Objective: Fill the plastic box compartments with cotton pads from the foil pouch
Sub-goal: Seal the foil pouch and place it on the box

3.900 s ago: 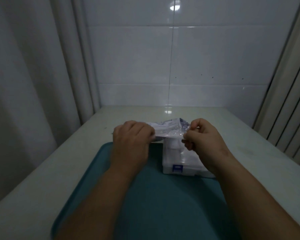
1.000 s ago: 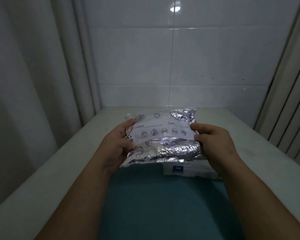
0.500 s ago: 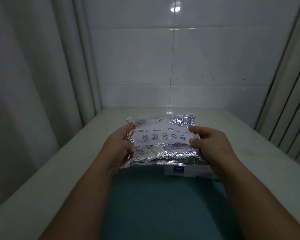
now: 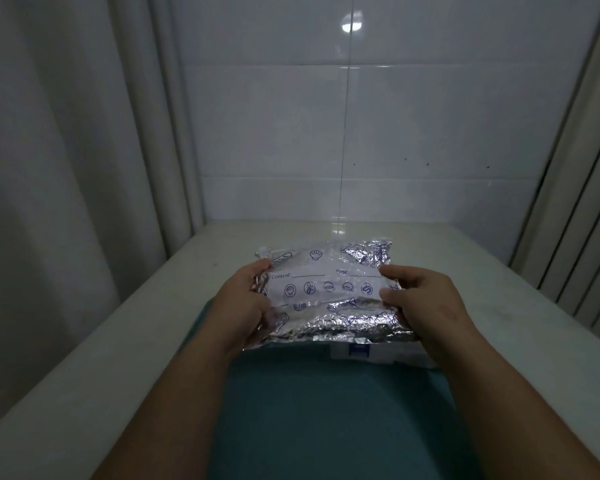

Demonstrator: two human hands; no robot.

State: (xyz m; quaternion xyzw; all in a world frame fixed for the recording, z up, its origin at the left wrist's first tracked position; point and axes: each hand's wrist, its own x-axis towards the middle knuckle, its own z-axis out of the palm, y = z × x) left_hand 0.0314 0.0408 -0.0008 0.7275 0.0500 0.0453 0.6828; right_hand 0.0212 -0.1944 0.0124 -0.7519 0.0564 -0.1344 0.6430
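A crinkled silver foil pouch (image 4: pixel 329 296) with blue printed icons and a white label is held flat above the tray. My left hand (image 4: pixel 243 306) grips its left edge and my right hand (image 4: pixel 423 303) grips its right edge. Beneath the pouch, only the front strip of the clear plastic box (image 4: pixel 368 353) with a small blue sticker shows; its compartments are hidden. No cotton pads are visible.
A teal tray (image 4: pixel 326 410) lies on a pale table (image 4: pixel 125 341) that ends at a white tiled wall. A curtain hangs at the left and vertical slats stand at the right.
The pouch, earlier bunched small between both hands, is now spread out flat. Over the last second it has lowered slightly toward the box.
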